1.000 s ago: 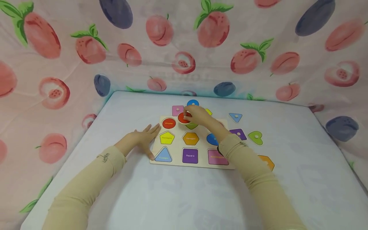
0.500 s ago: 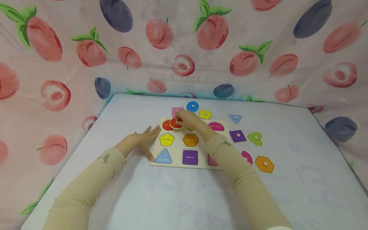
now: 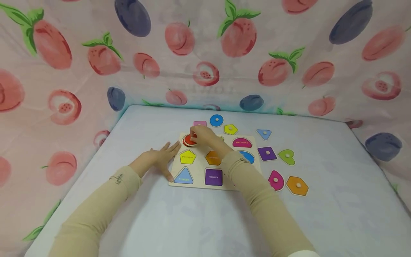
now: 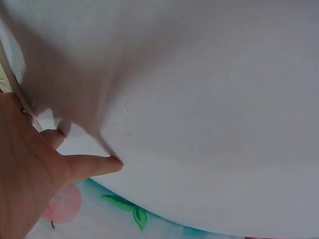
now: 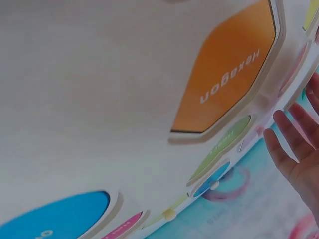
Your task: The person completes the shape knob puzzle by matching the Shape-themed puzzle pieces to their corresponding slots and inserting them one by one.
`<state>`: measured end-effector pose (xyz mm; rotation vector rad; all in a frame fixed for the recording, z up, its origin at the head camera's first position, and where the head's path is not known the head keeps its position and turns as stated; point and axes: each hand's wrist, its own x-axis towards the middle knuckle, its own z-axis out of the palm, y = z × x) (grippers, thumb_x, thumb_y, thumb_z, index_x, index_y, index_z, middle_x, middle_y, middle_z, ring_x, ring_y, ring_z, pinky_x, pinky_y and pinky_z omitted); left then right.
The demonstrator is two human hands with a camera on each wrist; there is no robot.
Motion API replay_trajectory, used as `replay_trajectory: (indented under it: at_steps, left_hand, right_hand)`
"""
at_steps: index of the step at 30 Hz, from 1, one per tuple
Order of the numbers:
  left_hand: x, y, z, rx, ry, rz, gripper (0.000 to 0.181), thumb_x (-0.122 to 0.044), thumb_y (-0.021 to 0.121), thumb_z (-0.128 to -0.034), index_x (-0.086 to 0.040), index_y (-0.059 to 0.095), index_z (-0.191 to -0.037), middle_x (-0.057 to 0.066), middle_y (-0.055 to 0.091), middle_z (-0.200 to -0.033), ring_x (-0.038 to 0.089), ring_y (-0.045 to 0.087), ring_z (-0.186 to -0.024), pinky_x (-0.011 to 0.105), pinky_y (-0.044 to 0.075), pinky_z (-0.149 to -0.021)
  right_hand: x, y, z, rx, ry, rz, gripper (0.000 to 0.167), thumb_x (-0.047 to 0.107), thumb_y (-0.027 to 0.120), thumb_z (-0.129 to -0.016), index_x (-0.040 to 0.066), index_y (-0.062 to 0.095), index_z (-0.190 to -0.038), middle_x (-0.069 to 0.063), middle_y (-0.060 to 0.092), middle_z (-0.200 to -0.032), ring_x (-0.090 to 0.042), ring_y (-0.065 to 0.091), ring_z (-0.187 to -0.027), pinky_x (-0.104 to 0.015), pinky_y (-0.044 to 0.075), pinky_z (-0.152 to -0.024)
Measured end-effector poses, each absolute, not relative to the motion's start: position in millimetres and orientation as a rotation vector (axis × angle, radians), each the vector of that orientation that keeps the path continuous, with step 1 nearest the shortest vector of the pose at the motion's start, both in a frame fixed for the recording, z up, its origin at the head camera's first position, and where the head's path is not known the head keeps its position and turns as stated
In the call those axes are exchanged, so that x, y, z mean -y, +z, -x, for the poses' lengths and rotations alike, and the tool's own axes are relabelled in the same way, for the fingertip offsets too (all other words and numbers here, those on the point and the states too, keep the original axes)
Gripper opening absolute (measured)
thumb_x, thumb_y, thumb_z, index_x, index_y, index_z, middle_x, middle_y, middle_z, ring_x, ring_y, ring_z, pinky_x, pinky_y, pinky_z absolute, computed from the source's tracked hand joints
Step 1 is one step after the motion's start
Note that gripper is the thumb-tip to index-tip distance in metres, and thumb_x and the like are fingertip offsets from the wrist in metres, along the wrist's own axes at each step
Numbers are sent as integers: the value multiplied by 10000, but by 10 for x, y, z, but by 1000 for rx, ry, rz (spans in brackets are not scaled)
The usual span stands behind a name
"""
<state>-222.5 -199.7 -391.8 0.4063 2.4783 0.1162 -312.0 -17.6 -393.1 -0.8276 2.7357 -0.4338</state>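
Note:
My right hand [image 3: 205, 136] pinches a round red puzzle piece [image 3: 190, 140] at its top. That piece sits over the red round recess at the back left corner of the wooden shape board [image 3: 197, 171], slightly offset from it. My fingers hide part of the piece. My left hand [image 3: 160, 159] lies with spread fingers along the board's left edge, its thumb at the front left corner. In the left wrist view the left hand [image 4: 35, 164] touches the white table. The right wrist view has the right hand [image 5: 304, 154] beyond the orange hexagon recess [image 5: 227, 69].
Loose knobbed pieces lie around the board: a blue round one [image 3: 216, 120], yellow pentagon [image 3: 230, 129], pink piece [image 3: 199, 123], blue triangle [image 3: 264, 134], purple square [image 3: 267, 153], green heart [image 3: 287, 157], magenta half round [image 3: 276, 180] and orange hexagon [image 3: 298, 186]. A fruit-print cloth [image 3: 144, 89] hangs behind.
My right hand has carried the red round piece leftward, from the back middle of the board to the red round recess. The left hand has stayed at the board's left edge.

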Motion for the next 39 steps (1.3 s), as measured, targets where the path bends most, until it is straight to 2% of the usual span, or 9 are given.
replay_trajectory:
  at_steps: [10, 19, 30, 36, 39]
  left_hand:
    - [1941, -3972, 2203, -2470, 121, -404, 1359, -571, 813, -581, -143, -72, -1518, 52, -140, -1595, 369, -93, -1458, 802, 92, -983]
    - [1917, -3911, 2216, -2472, 113, -407, 1349, -557, 815, -591, -148, -75, -1518, 51, -139, -1595, 370, -97, -1457, 801, 89, -984]
    - [1950, -3933, 2240, -2483, 117, -404, 1360, -559, 821, -580, -138, -69, -1518, 58, -135, -1596, 373, -96, -1456, 806, 88, -978]
    - [1980, -3943, 2229, -2477, 112, -402, 1369, -564, 821, -576, -147, -81, -1517, 50, -146, -1594, 369, -101, -1456, 806, 85, -979]
    - [2000, -3935, 2226, -2474, 99, -395, 1369, -566, 819, -577, -150, -87, -1516, 49, -147, -1594, 368, -105, -1456, 805, 87, -979]
  right_hand:
    - [147, -4047, 3081, -2774, -431, 904, 143, 217, 587, -938, 79, 591, -973, -54, 605, -902, -200, 525, -870, -279, 472, -782]
    - [240, -4040, 3056, -2827, -501, 717, 128, 209, 606, -921, 81, 616, -927, -53, 637, -957, -207, 548, -953, -368, 483, -925]
    - [306, -4033, 3034, -2861, -583, 610, 137, 203, 645, -892, 69, 622, -876, -65, 633, -954, -227, 556, -957, -390, 477, -878]
    - [332, -4068, 2999, -2854, -619, 611, 125, 178, 615, -914, 65, 595, -864, -49, 559, -807, -208, 541, -886, -341, 450, -825]
    - [360, -4073, 2994, -2842, -595, 645, 108, 169, 594, -930, 69, 582, -891, -28, 535, -799, -188, 531, -860, -287, 438, -793]
